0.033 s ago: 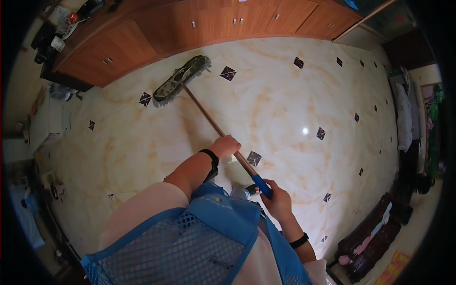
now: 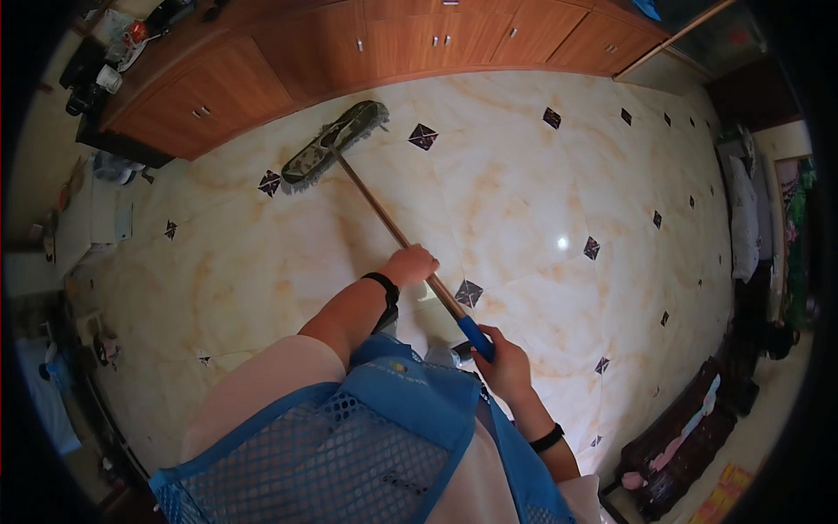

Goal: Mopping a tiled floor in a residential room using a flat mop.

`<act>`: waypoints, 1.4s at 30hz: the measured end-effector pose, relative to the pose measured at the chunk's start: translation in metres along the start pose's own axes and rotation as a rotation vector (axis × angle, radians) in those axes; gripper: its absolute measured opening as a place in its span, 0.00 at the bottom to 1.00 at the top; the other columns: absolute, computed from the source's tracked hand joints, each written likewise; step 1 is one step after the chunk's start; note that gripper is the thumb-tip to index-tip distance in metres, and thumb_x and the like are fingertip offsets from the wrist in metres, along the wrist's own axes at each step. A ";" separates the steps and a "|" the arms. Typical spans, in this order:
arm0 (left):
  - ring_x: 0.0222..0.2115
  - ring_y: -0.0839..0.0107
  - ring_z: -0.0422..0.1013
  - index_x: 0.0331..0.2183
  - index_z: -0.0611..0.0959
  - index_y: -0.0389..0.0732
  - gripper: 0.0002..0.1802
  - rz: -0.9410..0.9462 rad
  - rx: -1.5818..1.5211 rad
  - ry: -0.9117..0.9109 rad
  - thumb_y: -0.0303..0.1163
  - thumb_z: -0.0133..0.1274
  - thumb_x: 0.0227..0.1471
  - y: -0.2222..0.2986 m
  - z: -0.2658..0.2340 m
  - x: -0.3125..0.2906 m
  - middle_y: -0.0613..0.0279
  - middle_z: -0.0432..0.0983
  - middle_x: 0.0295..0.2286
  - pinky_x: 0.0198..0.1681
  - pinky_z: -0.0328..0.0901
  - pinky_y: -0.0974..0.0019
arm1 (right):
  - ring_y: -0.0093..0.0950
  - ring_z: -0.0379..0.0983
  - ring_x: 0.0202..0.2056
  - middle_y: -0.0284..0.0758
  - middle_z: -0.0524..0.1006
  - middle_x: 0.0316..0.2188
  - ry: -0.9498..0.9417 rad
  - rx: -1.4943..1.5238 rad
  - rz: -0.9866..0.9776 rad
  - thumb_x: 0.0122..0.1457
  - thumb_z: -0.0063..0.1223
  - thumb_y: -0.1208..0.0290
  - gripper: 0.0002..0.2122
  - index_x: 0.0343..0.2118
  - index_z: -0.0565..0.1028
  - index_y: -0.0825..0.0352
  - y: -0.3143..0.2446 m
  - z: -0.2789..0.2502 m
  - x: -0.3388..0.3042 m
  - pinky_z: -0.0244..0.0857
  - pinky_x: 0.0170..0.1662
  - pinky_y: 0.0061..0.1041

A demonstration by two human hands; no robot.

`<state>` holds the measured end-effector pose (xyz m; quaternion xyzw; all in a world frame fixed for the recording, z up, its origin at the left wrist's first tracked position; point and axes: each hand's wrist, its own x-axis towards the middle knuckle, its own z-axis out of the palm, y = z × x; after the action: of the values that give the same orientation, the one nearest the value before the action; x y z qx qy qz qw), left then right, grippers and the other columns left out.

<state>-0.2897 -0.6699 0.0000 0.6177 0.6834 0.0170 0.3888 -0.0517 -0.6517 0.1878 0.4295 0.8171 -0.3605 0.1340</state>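
Note:
A flat dust mop point(image 2: 371, 205) reaches away from me across the tiled floor. Its long copper-coloured pole ends near me in a blue grip. The wide head, dark green on top with a grey fringe, lies slantwise on the floor near the cabinets. My left hand point(image 2: 412, 265) is closed round the middle of the pole. Lower down, my right hand point(image 2: 506, 367) is closed on the blue grip, thumb along it. Both wrists carry black bands. My blue mesh vest covers the lower part of the view.
Brown wooden cabinets point(image 2: 410, 44) line the far side of the cream, marbled floor point(image 2: 489, 192), which has dark diamond insets. A dark wooden bench point(image 2: 685, 428) with a pink cloth stands at the lower right. A white cabinet point(image 2: 87, 218) stands at the left.
The blue grip and my right hand have shifted slightly to the left and away from me. The mop head stays almost in the same place.

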 end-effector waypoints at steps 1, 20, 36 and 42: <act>0.38 0.55 0.69 0.31 0.79 0.41 0.11 0.035 0.089 0.077 0.34 0.44 0.48 -0.021 -0.005 -0.004 0.55 0.74 0.31 0.36 0.68 0.56 | 0.41 0.73 0.28 0.41 0.75 0.24 -0.027 -0.005 -0.023 0.48 0.53 0.67 0.20 0.46 0.66 0.56 -0.014 0.006 0.012 0.66 0.31 0.37; 0.38 0.53 0.66 0.28 0.75 0.37 0.11 -0.051 0.097 0.309 0.30 0.40 0.49 -0.134 0.012 -0.052 0.48 0.70 0.30 0.41 0.63 0.57 | 0.41 0.73 0.26 0.43 0.75 0.22 -0.185 -0.197 -0.206 0.50 0.50 0.64 0.25 0.53 0.61 0.59 -0.104 0.037 0.040 0.66 0.30 0.38; 0.26 0.54 0.69 0.23 0.75 0.38 0.06 0.335 0.206 0.379 0.30 0.47 0.41 0.028 0.132 -0.076 0.54 0.72 0.21 0.34 0.62 0.54 | 0.39 0.73 0.26 0.39 0.75 0.25 -0.096 -0.255 -0.131 0.53 0.48 0.62 0.22 0.52 0.62 0.57 0.025 0.041 -0.136 0.67 0.28 0.36; 0.26 0.57 0.70 0.23 0.74 0.39 0.06 0.417 0.273 0.394 0.32 0.47 0.41 0.115 0.180 -0.087 0.56 0.71 0.19 0.32 0.62 0.56 | 0.38 0.73 0.25 0.38 0.75 0.25 -0.002 -0.310 -0.022 0.52 0.50 0.61 0.22 0.51 0.63 0.55 0.084 0.042 -0.216 0.67 0.27 0.34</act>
<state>-0.1008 -0.7992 -0.0233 0.7756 0.6003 0.1237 0.1505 0.1403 -0.7811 0.2327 0.3945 0.8674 -0.2317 0.1957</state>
